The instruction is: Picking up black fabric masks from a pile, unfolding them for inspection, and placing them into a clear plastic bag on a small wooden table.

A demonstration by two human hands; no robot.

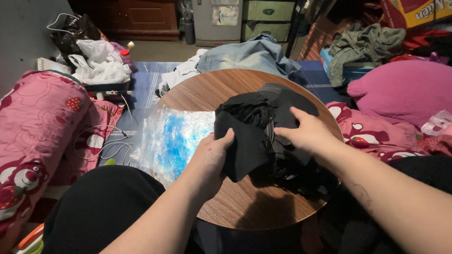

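A: Noting position: where does the black cloth [260, 135] lie?

B: On the round wooden counter [203, 94], right of centre, bunched in a heap between both hands.

A: Left hand [213, 156]?

B: Closed on the cloth's near-left edge, thumb on top, fingers tucked under the fold.

A: Right hand [306, 132]?

B: Laid flat on top of the heap, fingers spread, pressing down; not pinching anything visible.

A: Neighbours?

B: Clear plastic bag [172, 138] with blue print, just left of the cloth, partly overhanging the counter.
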